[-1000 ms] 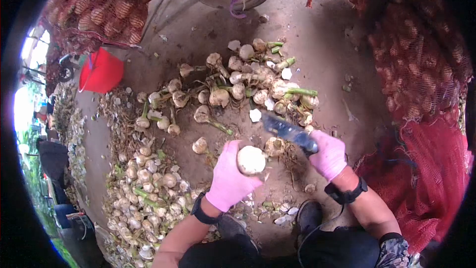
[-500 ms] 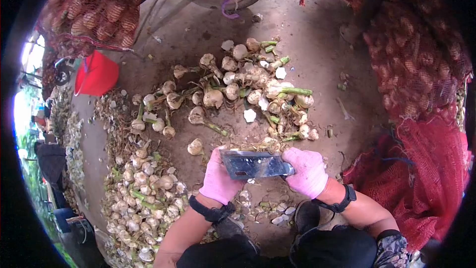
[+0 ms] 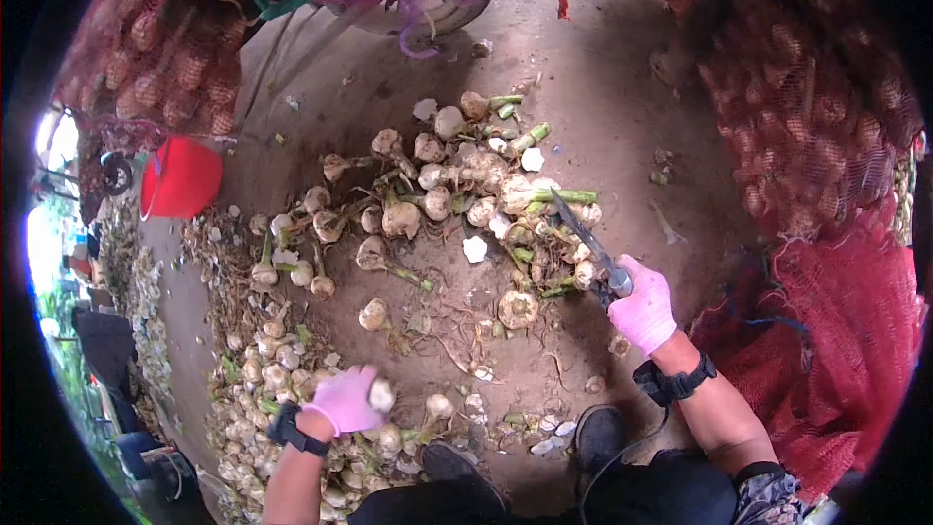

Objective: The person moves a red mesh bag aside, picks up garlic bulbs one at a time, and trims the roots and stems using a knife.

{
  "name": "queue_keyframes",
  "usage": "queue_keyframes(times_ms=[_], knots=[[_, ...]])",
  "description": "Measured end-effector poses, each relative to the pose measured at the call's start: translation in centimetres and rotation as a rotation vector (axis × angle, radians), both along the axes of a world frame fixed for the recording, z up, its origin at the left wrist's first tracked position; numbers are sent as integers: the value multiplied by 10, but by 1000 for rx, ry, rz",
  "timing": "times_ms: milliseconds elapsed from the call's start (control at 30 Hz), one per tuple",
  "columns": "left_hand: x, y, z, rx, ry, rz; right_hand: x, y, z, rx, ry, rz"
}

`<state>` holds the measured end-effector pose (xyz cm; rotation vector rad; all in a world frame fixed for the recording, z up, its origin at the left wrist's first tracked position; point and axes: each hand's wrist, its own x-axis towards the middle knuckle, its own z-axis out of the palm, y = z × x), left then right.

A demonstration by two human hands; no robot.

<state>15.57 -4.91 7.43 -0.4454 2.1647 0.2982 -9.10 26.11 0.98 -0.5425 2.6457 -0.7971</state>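
My left hand (image 3: 348, 402), in a pink glove, is at the lower left over a pile of trimmed garlic bulbs (image 3: 282, 384). Its fingers are closed around a pale garlic bulb (image 3: 382, 396), slightly blurred. My right hand (image 3: 643, 305), gloved in pink too, grips the handle of a cleaver (image 3: 587, 237). The blade appears nearly edge-on and points up and left, over the right side of a heap of garlic with stems and roots (image 3: 466, 170). Just left of the cleaver, one garlic bulb (image 3: 517, 309) lies on the ground.
Red mesh sacks full of garlic (image 3: 797, 126) stand at the right, with a loose red mesh bag (image 3: 826, 331) below. A red bucket (image 3: 183, 178) stands at the left. A wheel (image 3: 442, 5) shows at the top. My shoes (image 3: 600, 433) are at the bottom, beside scattered peelings.
My hands have moved apart. The left went down and left to the trimmed pile with a bulb; the right moved up and right, turning the cleaver from broadside to edge-on. The view shifted slightly.
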Motion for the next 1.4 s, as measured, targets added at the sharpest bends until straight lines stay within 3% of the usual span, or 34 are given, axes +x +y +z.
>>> queue_keyframes(times_ms=[67,133,200,333,467,500,533,600,667,833,933,1000,1067,1133,1300,1400], knots=[[-16,-9,-4,-35,-141,-132,2,-3,1,-40,-33,-17],[-69,10,-4,185,431,208,1,-4,-1,-81,-58,-34],[-120,29,-26,249,706,190,-1,-2,-8,-139,-93,-47],[-233,71,-54,191,905,-52,-2,10,-7,-201,-63,-102],[-294,102,-83,-60,824,-274,-3,16,-9,-273,-51,-158],[-299,105,-86,-154,709,-411,-4,16,-12,-276,-60,-169],[-303,106,-90,-145,707,-415,-3,19,-15,-279,-72,-181],[-303,98,-85,-53,464,-435,-2,22,-23,-271,-60,-186],[-279,90,-92,-87,451,-491,-8,25,-23,-276,-30,-180],[-173,31,-91,-197,495,-438,-8,38,-23,-240,-44,-235],[-139,1,-76,-315,293,-306,-10,46,-19,-157,-74,-255],[-151,12,-45,-395,168,-216,-14,56,-33,-197,-85,-286],[-171,46,-30,-273,533,-229,-13,63,-46,-239,-98,-316],[-193,90,-36,29,776,-313,-15,68,-50,-298,-136,-378],[-241,207,-79,44,670,-586,-12,72,-48,-462,-157,-441],[-243,220,-108,-22,644,-641,-11,75,-45,-420,-152,-456]])
